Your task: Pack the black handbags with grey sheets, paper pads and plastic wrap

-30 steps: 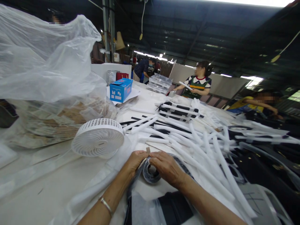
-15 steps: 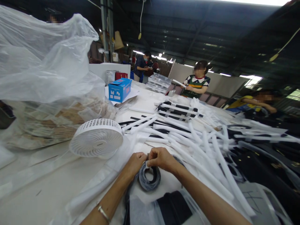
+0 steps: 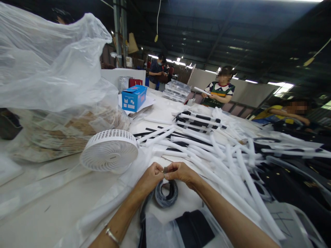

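My left hand and my right hand meet fingertip to fingertip in the middle of the view, both closed in a pinch. Between them sticks up a small flat grey-brown piece; whether it is tape or a tag I cannot tell. Just below my fingers lies a round coil of black strap that looks wrapped in clear film. A white bit shows at the coil's top edge, under the fingertips. Nearer to me is a black piece in clear plastic, between my forearms.
A white fan stands left of my hands. White foam tubes lie heaped to the right, near black bags. A plastic-covered pile and a blue box are further back. A co-worker holds a white tube.
My fingertips have drawn slightly apart, and the grey-brown piece shows more clearly between them. The whole view has shifted a little; the coil stays below my hands.
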{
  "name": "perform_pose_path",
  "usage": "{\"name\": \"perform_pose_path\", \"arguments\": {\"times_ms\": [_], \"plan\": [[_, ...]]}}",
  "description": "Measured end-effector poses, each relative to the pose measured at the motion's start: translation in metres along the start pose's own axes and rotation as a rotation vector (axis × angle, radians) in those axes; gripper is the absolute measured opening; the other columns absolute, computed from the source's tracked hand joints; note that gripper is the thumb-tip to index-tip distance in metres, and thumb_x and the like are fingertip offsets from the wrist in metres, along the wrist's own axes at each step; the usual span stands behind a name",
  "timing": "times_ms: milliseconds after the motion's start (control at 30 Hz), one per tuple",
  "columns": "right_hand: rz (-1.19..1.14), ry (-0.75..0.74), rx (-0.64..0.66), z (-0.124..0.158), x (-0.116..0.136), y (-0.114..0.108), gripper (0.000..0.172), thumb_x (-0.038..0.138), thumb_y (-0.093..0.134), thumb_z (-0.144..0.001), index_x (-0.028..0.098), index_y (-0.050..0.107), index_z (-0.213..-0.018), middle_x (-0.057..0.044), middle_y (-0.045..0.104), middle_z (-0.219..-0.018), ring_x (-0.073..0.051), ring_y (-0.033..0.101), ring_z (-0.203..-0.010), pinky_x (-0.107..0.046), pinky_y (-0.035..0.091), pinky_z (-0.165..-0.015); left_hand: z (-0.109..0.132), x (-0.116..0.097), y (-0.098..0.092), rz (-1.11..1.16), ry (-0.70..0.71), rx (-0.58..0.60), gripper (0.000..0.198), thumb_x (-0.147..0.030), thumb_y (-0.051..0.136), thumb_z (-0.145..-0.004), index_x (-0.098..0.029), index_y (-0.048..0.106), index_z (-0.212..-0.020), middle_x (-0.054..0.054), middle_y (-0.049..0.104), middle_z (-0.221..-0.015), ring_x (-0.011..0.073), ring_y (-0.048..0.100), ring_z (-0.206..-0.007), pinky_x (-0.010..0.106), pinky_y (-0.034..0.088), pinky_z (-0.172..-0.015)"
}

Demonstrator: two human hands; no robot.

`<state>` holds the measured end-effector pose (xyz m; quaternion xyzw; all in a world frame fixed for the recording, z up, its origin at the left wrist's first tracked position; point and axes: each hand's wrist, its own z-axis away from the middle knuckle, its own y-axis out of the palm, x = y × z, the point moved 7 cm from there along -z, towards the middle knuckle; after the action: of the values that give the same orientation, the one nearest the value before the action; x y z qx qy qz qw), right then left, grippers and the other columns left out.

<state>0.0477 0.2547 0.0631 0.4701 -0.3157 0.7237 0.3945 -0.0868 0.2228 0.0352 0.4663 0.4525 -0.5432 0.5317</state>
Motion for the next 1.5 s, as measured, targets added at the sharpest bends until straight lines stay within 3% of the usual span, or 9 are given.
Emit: {"name": "perform_pose_path", "arguments": {"times_ms": [200,433,600,733,933,1200,1333,1500], "plan": [[0.039,0.046,-0.049,-0.001,-0.005,-0.003,0.028,0.026,0.084,-0.046,0.016,0.074,-0.070,0.001,0.070,-0.064,-0.013,0.058,-0.062,-0.027,0.046,-0.066,-0.003,0.006,0.005,0.038,0.007,0.033,0.027,-0.020,0.060,-0.064,-0.021,0.045,-0.087,-0.011,0.048,-0.053,0.0091,0.043,-0.045,0.021,0.029,-0.047],[0.186,0.011,-0.112,-0.004,-0.001,-0.008,0.013,0.024,0.076,-0.056,0.014,0.074,-0.064,0.003,0.061,-0.051,-0.008,0.044,-0.051,-0.024,0.031,-0.051,-0.007,0.014,0.010,0.082,0.012,0.072,0.022,-0.024,0.064,-0.063,-0.019,0.049,-0.079,-0.009,0.050,-0.054,0.0081,0.043,-0.047,0.022,0.028,-0.048],[0.202,-0.012,-0.055,0.004,0.006,-0.003,0.020,0.024,0.080,-0.053,0.015,0.076,-0.070,0.002,0.067,-0.060,-0.011,0.051,-0.057,-0.024,0.038,-0.056,-0.005,0.015,0.010,0.092,-0.017,0.073,0.030,-0.034,0.071,-0.062,-0.019,0.050,-0.078,-0.007,0.053,-0.058,0.0100,0.047,-0.052,0.023,0.030,-0.051],[0.187,-0.011,-0.057,0.009,0.006,-0.001,0.023,0.020,0.077,-0.050,0.016,0.076,-0.073,0.002,0.070,-0.063,-0.013,0.056,-0.061,-0.025,0.043,-0.061,-0.002,0.012,0.007,0.061,-0.043,0.055,0.024,-0.031,0.066,-0.062,-0.018,0.053,-0.078,-0.006,0.053,-0.061,0.0106,0.046,-0.056,0.024,0.032,-0.053],[0.234,0.003,-0.121,0.008,-0.001,-0.006,0.018,0.019,0.077,-0.051,0.015,0.076,-0.068,0.002,0.067,-0.057,-0.011,0.053,-0.055,-0.024,0.040,-0.056,0.008,0.004,0.009,0.012,-0.046,0.193,0.030,-0.023,0.068,-0.058,-0.018,0.056,-0.086,-0.005,0.057,-0.066,0.0124,0.050,-0.062,0.024,0.033,-0.055],[0.364,0.005,-0.225,0.004,-0.002,-0.008,0.011,0.015,0.073,-0.052,0.016,0.076,-0.062,0.002,0.064,-0.051,-0.010,0.049,-0.050,-0.023,0.034,-0.049,0.002,0.017,0.016,0.044,-0.075,0.208,0.028,-0.021,0.059,-0.061,-0.019,0.050,-0.087,-0.002,0.063,-0.065,0.0172,0.062,-0.058,0.026,0.040,-0.055],[0.413,0.005,-0.223,0.002,0.002,-0.007,0.010,0.014,0.072,-0.052,0.016,0.076,-0.060,0.004,0.060,-0.047,-0.009,0.045,-0.047,-0.022,0.030,-0.046,0.002,0.018,0.018,0.084,-0.072,0.204,0.026,-0.022,0.058,-0.062,-0.019,0.048,-0.086,-0.002,0.063,-0.062,0.0175,0.063,-0.055,0.026,0.041,-0.053],[0.396,0.029,-0.160,-0.002,0.003,-0.009,0.008,0.016,0.073,-0.054,0.015,0.075,-0.061,0.003,0.062,-0.049,-0.009,0.047,-0.048,-0.021,0.035,-0.048,0.002,0.019,0.018,0.105,-0.056,0.192,0.029,-0.023,0.061,-0.062,-0.020,0.048,-0.088,-0.006,0.059,-0.059,0.0153,0.060,-0.052,0.025,0.041,-0.051]]}}
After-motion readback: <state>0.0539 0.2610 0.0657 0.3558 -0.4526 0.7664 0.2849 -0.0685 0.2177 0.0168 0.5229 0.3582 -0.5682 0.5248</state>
